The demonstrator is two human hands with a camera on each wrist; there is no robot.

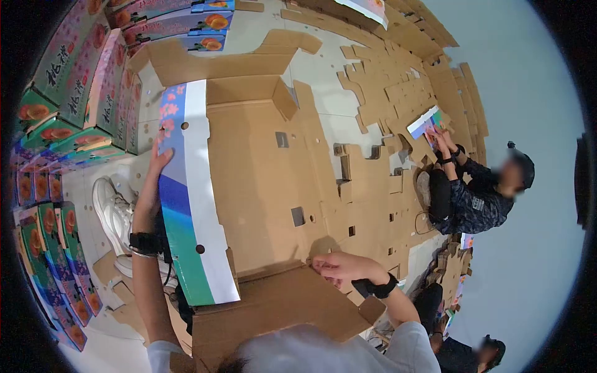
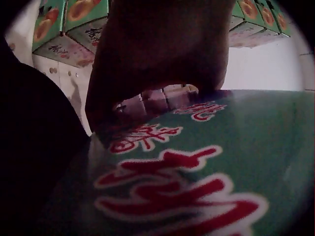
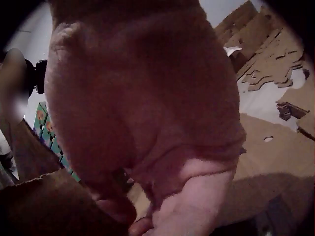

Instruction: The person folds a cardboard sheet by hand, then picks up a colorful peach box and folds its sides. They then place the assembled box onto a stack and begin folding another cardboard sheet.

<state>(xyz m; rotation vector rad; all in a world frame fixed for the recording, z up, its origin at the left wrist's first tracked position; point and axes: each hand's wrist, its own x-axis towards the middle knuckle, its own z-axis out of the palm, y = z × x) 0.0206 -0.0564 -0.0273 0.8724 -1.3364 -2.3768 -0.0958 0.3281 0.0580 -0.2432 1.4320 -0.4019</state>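
A partly folded cardboard box lies open before me in the head view, plain brown inside. Its near-left wall is a printed panel in pink, blue and green with a white strip. My left hand grips the outer edge of this panel, thumb over the print. In the left wrist view the hand arches over green print with red lettering. At the box's lower right corner, my right hand pinches the edge of a brown end flap with curled fingers. Its fingertips are partly hidden in the right wrist view.
Printed fruit boxes stand stacked at the left, with more below them. Flat cardboard sheets cover the floor to the right. One person sits there handling a printed piece; another is at the lower right.
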